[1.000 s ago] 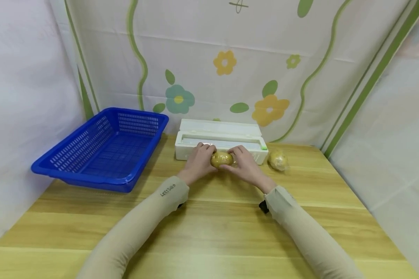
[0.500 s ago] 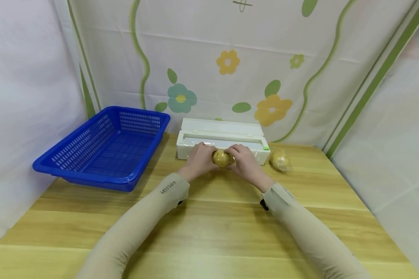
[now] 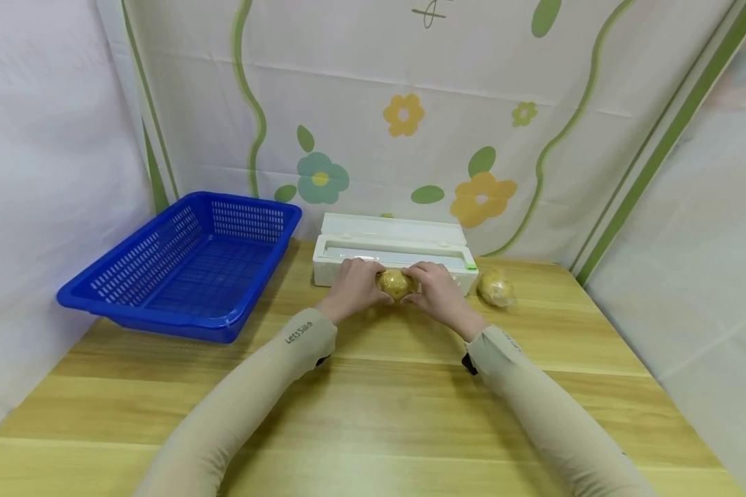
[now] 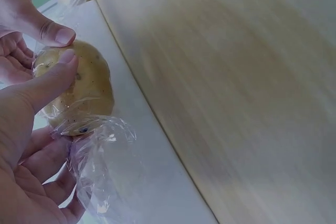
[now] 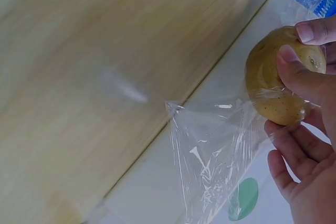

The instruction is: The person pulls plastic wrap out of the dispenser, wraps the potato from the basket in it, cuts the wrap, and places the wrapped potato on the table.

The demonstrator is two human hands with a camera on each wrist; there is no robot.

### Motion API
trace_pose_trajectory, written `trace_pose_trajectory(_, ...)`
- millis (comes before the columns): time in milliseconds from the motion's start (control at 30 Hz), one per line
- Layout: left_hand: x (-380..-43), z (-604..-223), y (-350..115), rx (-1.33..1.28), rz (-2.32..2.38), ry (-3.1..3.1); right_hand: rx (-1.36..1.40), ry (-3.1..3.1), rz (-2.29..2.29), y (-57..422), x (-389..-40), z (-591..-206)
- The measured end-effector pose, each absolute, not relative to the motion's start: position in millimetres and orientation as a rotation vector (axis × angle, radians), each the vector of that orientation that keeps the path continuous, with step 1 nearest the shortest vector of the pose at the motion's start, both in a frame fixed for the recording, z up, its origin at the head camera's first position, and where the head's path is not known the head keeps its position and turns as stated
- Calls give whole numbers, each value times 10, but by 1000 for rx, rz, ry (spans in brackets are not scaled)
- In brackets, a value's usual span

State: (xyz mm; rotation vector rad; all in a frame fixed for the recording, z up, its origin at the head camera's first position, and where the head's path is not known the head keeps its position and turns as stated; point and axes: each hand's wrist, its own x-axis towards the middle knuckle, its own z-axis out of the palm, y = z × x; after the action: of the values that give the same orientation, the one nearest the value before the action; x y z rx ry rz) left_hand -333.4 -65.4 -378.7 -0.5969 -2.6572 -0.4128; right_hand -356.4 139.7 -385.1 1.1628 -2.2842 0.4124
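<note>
Both hands hold one potato (image 3: 396, 285) in front of the white cling film dispenser. Thumb and fingers of the left hand (image 3: 356, 288) grip its left end; the right hand (image 3: 438, 295) grips its right end. In the left wrist view both thumbs press on the side of the potato (image 4: 97, 85). Clear cling film (image 4: 105, 166) wraps it and bunches loosely at one end. The right wrist view shows a loose sheet of cling film (image 5: 210, 161) trailing from the potato (image 5: 265, 77). Some fingers are hidden behind the potato.
The white cling film dispenser (image 3: 338, 250) stands by the back wall, lid raised. A second film-wrapped potato (image 3: 496, 287) lies right of it on the wooden table (image 3: 379, 414). A blue plastic basket (image 3: 224, 323) stands on the left.
The right thumb has shifted in against the potato, and the potato has turned a little between the hands. Both hands stay at about the same place before the dispenser.
</note>
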Motion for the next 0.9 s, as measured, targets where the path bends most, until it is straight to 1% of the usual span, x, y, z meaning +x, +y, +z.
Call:
trace_pose_trajectory(500, -3368, -3833, -672, -641, -447, -2645, 1156, -2377, 343, 1400, -3543, -3823)
trace_pose_trajectory(900, -3368, -3875, -700, -671, -479, -2668, 1175, -2445, 366, 1389, -3603, -3858)
